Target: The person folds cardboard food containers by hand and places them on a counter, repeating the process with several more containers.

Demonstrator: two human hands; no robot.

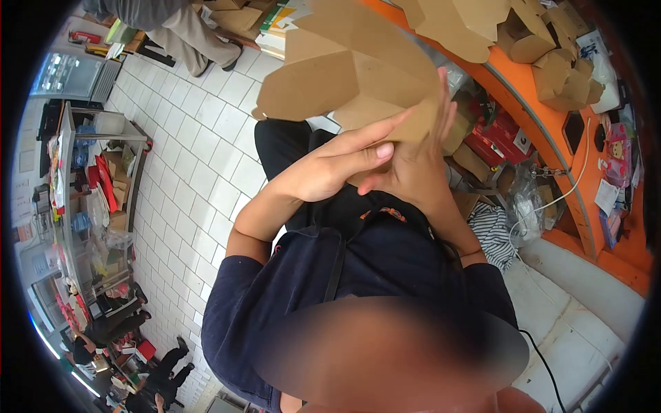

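A brown cardboard box blank [320, 86], partly folded with its panels and flaps spread, is held up above my lap. My left hand [330, 165] lies along its lower edge, with the thumb on the near side and the fingers pressed against the card. At the lower right corner, my right hand [416, 165] supports the box, its fingers reaching up along the right side and its thumb low near my left hand. The card hides parts of both hands' fingers.
Open cardboard boxes [561, 79] stand on a curved orange counter [544, 131], beside a dark phone [573, 131] and a white cable. Bags and a red box [499, 138] are below. Metal shelves [103, 138] line the left. Other people [189, 38] are at top left and bottom left.
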